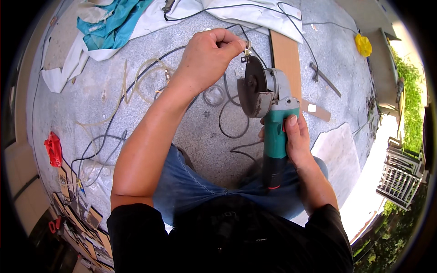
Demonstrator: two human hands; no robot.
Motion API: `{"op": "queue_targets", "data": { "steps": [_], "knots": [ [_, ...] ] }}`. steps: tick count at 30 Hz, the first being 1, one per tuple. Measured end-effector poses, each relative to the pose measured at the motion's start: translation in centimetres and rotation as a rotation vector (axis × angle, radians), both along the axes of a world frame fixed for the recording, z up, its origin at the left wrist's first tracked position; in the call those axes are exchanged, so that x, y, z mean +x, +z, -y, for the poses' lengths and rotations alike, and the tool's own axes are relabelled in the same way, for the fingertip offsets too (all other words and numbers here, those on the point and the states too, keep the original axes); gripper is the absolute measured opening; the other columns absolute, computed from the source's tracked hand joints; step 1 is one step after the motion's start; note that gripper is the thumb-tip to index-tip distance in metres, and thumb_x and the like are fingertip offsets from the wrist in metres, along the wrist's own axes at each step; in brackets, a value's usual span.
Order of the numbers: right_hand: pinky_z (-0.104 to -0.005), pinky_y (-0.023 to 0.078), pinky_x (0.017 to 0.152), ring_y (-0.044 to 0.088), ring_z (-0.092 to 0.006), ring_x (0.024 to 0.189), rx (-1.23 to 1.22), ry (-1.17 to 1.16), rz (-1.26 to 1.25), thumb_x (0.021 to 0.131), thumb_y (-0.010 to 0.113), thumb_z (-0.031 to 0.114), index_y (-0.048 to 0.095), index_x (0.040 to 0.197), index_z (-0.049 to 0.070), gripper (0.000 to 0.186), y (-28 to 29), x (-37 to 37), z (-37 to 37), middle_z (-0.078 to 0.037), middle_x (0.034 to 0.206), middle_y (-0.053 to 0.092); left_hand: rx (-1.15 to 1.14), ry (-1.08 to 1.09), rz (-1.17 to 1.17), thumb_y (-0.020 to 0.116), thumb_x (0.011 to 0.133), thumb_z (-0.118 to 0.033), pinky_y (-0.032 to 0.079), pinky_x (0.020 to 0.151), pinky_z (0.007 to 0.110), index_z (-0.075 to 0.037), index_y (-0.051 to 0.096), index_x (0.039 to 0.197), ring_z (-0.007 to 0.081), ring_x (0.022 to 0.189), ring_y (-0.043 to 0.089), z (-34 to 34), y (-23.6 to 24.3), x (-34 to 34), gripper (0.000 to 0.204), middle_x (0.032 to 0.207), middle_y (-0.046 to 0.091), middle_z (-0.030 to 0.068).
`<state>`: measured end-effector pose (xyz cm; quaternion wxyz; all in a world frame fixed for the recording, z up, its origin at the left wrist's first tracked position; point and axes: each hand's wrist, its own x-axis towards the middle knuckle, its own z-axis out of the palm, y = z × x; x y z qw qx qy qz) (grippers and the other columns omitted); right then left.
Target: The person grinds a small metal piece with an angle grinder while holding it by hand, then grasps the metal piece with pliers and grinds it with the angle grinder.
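My right hand (293, 139) grips the green handle of an angle grinder (273, 107), held upright over my lap. Its grey head, metal guard and dark disc (255, 79) point up and to the left. My left hand (209, 57) is closed on a small metal wrench (247, 49) set at the top of the disc, by the spindle. The grinder's black cord hangs down toward my legs.
Grey concrete floor with black cables (227, 118) and clear tubing (136, 82). White and teal cloths (114, 27) lie at the back, a wooden board (286, 59) behind the grinder, a red object (53, 149) left, a yellow item (363, 44) far right, cardboard scraps lower left.
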<state>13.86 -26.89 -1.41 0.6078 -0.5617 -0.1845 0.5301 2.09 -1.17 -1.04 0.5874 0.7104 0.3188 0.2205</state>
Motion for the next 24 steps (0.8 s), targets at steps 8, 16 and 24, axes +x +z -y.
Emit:
{"op": "queue_targets", "data": {
  "steps": [8,16,24],
  "knots": [
    [-0.0353,0.059,0.077,0.07,-0.0204,0.089,0.007,0.001,0.02,0.104,0.061,0.045,0.033,0.158,0.009,0.071,-0.2,0.0,0.2,-0.012,0.12,0.067,0.091,0.066,0.051,0.074,0.09,-0.027,0.051,0.064,0.03,0.001,0.077,0.092,0.0131,0.066,0.064,0.4,-0.4,0.5,0.029,0.074,0.072,0.0075],
    [-0.0346,0.059,0.082,0.068,-0.0184,0.098,-0.001,0.022,0.029,0.104,0.06,0.044,0.033,0.158,0.009,0.07,-0.2,0.4,0.4,-0.01,0.123,0.066,0.035,0.014,-0.06,0.073,0.093,-0.025,0.052,0.083,0.028,0.003,0.076,0.101,0.0124,0.087,0.067,0.7,0.7,0.4,0.029,0.091,0.076,0.0072],
    [-0.0347,0.059,0.082,0.068,-0.0181,0.098,-0.001,0.018,0.033,0.105,0.06,0.043,0.033,0.158,0.009,0.069,-0.5,0.2,0.3,-0.01,0.124,0.066,0.061,0.033,-0.069,0.074,0.092,-0.027,0.052,0.081,0.029,0.003,0.077,0.1,0.0136,0.085,0.068,0.7,0.9,0.4,0.031,0.089,0.077,0.0084]
  ]
}}
